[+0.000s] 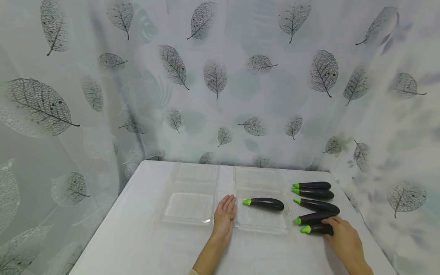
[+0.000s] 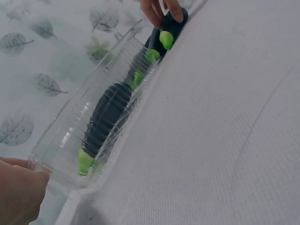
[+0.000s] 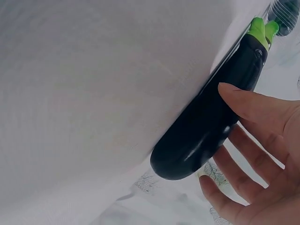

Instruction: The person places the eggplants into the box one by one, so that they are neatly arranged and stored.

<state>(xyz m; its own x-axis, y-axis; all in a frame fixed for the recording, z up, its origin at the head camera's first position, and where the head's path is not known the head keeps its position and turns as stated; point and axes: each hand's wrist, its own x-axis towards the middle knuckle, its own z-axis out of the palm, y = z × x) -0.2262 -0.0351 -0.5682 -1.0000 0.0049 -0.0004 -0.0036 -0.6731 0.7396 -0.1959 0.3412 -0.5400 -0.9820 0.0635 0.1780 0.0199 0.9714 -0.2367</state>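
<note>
Right Hand [image 1: 345,237] Gripped the Lowest Eggplant [image 1: 317,229] as Left Hand [image 1: 224,214] Touched a Clear Container [image 1: 259,221]

At the lower right of the head view, the right hand held the lowest eggplant by its dark, rounded end, and the green stem end pointed left. The right wrist view showed the thumb on one side of it and bent fingers at the other. Whether its full weight was on the table [image 1: 113,240] could not be told.

Below the centre of the head view, the left hand's fingers lay close together and nearly straight, touching the left edge of the clear container. At the lower left of the left wrist view, that hand was partly cut off by the frame.

A boxed eggplant [image 1: 265,203] lay on its side in the container, right of centre, stem to the left. Four more eggplants [image 1: 317,205] lay in a column above the gripped one, stems also leftward.

Left of centre, beyond the left hand, was a second clear container [image 1: 189,206]. Both containers stood on the white table. A leaf-print curtain [image 1: 240,97] filled the upper frame and ran down both sides.
</note>
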